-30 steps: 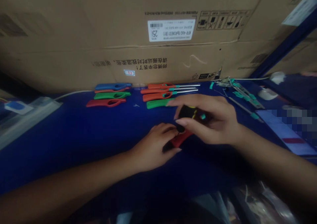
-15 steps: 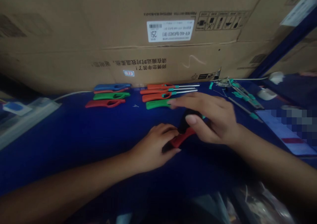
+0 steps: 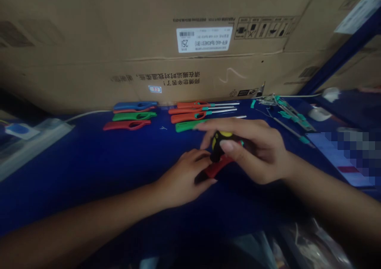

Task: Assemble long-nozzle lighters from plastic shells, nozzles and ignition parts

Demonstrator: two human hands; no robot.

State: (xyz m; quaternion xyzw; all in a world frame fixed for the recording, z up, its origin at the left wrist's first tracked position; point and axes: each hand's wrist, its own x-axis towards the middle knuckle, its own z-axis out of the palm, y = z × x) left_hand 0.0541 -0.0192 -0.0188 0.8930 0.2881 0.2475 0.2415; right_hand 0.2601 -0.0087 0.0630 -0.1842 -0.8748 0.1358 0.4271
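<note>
My left hand (image 3: 183, 177) grips the handle end of a red utility lighter (image 3: 219, 166) low over the blue table, its fingers and thumb closed around it. A stubby black and yellow screwdriver (image 3: 216, 145) is held by my right hand (image 3: 263, 152), thumb on the near side and fingers bent over the far side. The screwdriver stands over the red lighter; its tip is hidden. Part of the lighter's far end is behind my right hand. Just beyond my fingers lies a green lighter (image 3: 185, 126) with a metal tube.
Several orange lighters (image 3: 190, 117) with metal tubes lie at the back. To their left are blue (image 3: 131, 106), green (image 3: 127, 116) and red (image 3: 120, 125) casings. Small screws (image 3: 163, 128) lie between. Loose metal tubes (image 3: 290, 112) are piled right. A cardboard box (image 3: 133, 35) walls the back.
My right hand's fingers have curled in and turned about the screwdriver, showing its yellow patches. The green lighter's tube has come into sight. My left hand and the red lighter stay put.
</note>
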